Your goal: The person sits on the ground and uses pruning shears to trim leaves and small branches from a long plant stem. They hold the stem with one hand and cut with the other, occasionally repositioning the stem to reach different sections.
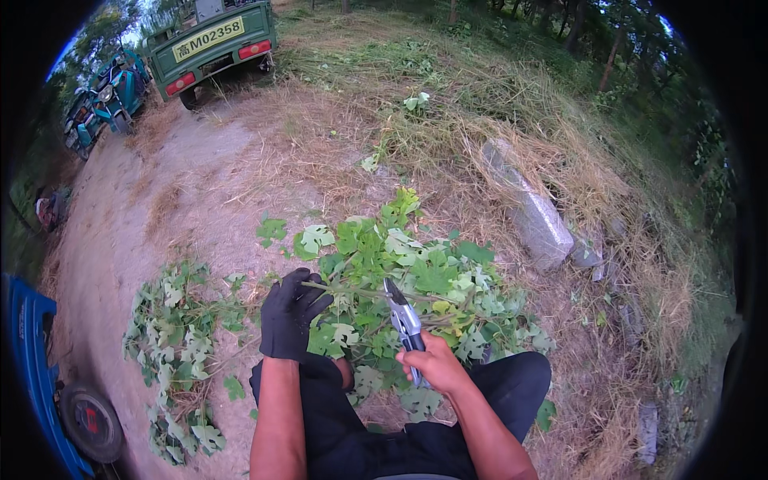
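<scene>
My left hand [290, 318], in a black glove, grips the end of a thin green stem [345, 289] that runs to the right. Bare and closed around the handles, my right hand [435, 363] holds a pair of pruning shears [406, 324]. The dark blades point up and away from me, close to the stem; whether they touch it I cannot tell. Beneath both hands spreads a heap of cut leafy branches [435, 276] with broad lobed leaves, some pale side up. Part of the heap is hidden by my hands and legs.
A second pile of leafy cuttings [180, 354] lies to my left. At right a stone block [534, 219] rests in dry grass. A blue vehicle [36, 348] with a wheel stands at lower left. Farther off are a green cargo vehicle [210, 51] and teal three-wheelers [111, 99].
</scene>
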